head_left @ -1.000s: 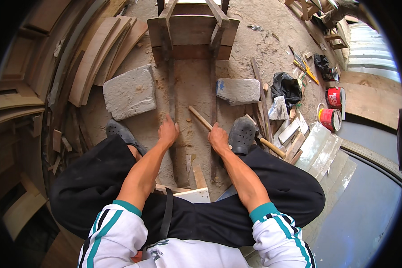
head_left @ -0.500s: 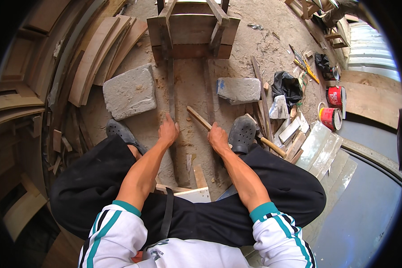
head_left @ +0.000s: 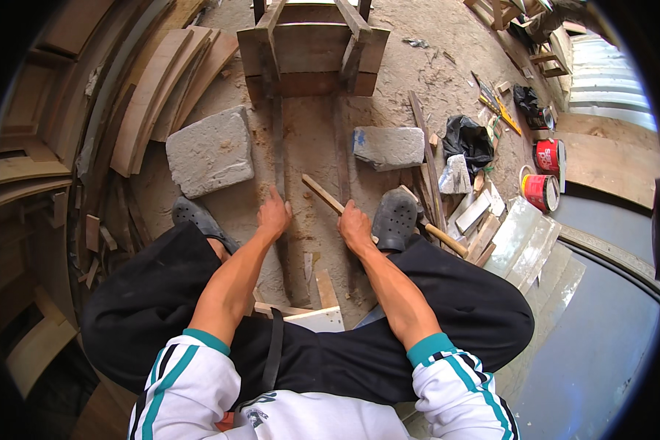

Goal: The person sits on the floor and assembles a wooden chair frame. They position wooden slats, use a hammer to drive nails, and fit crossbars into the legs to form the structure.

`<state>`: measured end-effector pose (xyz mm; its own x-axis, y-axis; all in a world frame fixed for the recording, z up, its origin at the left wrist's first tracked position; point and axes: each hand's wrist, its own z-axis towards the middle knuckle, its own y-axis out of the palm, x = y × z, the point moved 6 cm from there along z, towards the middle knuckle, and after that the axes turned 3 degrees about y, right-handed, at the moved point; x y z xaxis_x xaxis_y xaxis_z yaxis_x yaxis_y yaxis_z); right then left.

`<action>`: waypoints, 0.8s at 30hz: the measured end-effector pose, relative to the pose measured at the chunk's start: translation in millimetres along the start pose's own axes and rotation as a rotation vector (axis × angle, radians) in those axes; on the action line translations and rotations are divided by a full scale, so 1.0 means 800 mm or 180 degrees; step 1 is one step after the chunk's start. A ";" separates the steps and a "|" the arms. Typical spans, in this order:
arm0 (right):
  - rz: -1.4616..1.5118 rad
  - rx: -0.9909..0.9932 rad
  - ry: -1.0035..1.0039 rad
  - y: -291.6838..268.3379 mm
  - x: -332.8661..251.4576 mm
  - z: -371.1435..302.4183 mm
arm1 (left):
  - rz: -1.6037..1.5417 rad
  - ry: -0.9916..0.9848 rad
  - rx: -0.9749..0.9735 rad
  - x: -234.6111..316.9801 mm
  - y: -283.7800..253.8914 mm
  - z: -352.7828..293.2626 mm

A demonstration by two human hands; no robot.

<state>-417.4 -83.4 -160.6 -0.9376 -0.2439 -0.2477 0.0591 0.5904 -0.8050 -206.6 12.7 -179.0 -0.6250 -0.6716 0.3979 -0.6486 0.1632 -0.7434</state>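
Observation:
A wooden chair frame (head_left: pixel 312 59) lies on the dirt floor ahead of me, its two long dark legs (head_left: pixel 278 158) running back toward me. My left hand (head_left: pixel 273 214) is at the left leg, fingers curled round it and the index finger stretched forward. In my right hand (head_left: pixel 355 224) is a thin wooden stick (head_left: pixel 321 193), held slantwise with its far end pointing up and left between the legs. The right hand is beside the right leg, close to my right clog (head_left: pixel 397 220). The undersides of both hands are hidden.
Concrete blocks (head_left: pixel 211 152) (head_left: pixel 389 148) flank the frame. Curved boards (head_left: pixel 158 95) lean at left. A tool with a wooden handle (head_left: pixel 446 240), offcuts, a black plastic bag (head_left: pixel 468 143), a yellow handsaw (head_left: pixel 502 111) and paint cans (head_left: pixel 540 192) lie at right.
The whole view has shifted slightly, with the scene a little further left. Both hands keep nearly the same places, and the stick stays in my right hand.

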 end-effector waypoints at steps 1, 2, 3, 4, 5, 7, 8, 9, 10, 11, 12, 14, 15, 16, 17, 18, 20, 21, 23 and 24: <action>0.0032 0.0096 0.0017 0.001 0.004 0.002 | 0.0004 0.0028 0.0009 0.002 -0.001 0.001; 0.0064 0.0192 0.0034 0.002 0.008 0.005 | -0.0007 0.0055 0.0024 0.004 -0.001 0.002; 0.0096 0.0289 0.0051 0.002 0.012 0.007 | -0.0019 0.0084 0.0040 0.006 -0.002 0.002; 0.0098 0.0276 0.0052 0.002 0.012 0.008 | -0.0028 0.0090 0.0057 0.006 -0.003 0.001; 0.0100 0.0263 0.0053 0.000 0.012 0.008 | -0.0032 0.0091 0.0056 0.006 -0.004 0.001; 0.0086 0.0190 0.0048 -0.004 0.008 0.007 | -0.0043 0.0082 0.0050 0.005 -0.004 0.000; 0.0070 0.0128 0.0040 -0.008 0.004 0.005 | -0.0047 0.0071 0.0046 0.003 -0.004 -0.001; 0.0054 0.0065 0.0031 -0.011 0.000 0.003 | -0.0051 0.0060 0.0041 0.002 -0.004 -0.001; 0.0032 0.0037 0.0042 -0.011 0.001 0.003 | -0.0057 0.0064 0.0036 0.003 -0.004 -0.001; 0.0009 0.0008 0.0052 -0.010 0.001 0.003 | -0.0047 0.0070 0.0025 0.004 -0.004 0.000; -0.0014 -0.0021 0.0062 -0.009 0.002 0.002 | -0.0037 0.0074 0.0014 0.005 -0.004 0.000; 0.0055 -0.0048 0.0071 -0.009 0.000 0.001 | -0.0037 0.0060 0.0034 0.003 -0.004 0.001; 0.0089 -0.0063 0.0076 -0.009 -0.001 0.001 | -0.0052 0.0050 0.0065 0.003 -0.004 0.002; 0.0075 -0.0083 0.0092 -0.008 0.000 0.002 | -0.0071 0.0051 0.0090 0.005 -0.004 0.001; 0.0061 -0.0103 0.0108 -0.006 0.001 0.002 | -0.0048 0.0049 0.0068 0.006 -0.004 0.001; 0.0047 -0.0122 0.0124 -0.005 0.002 0.002 | -0.0026 0.0046 0.0046 0.006 -0.004 0.000; 0.0041 -0.0142 0.0111 -0.004 0.002 0.003 | -0.0001 0.0031 0.0030 0.006 -0.005 0.000; 0.0039 -0.0152 0.0104 -0.003 0.003 0.003 | 0.0000 0.0020 0.0030 0.006 -0.005 0.000; 0.0033 -0.0166 0.0117 -0.002 0.003 0.004 | -0.0001 -0.0006 0.0009 0.006 -0.005 0.000; 0.0031 -0.0173 0.0123 -0.002 0.003 0.004 | -0.0003 -0.0022 -0.0012 0.006 -0.005 0.000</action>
<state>-418.7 -87.7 -161.8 -0.9497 -0.2087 -0.2334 0.0505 0.6337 -0.7719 -206.9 8.5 -174.3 -0.6213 -0.6768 0.3949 -0.6509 0.1652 -0.7410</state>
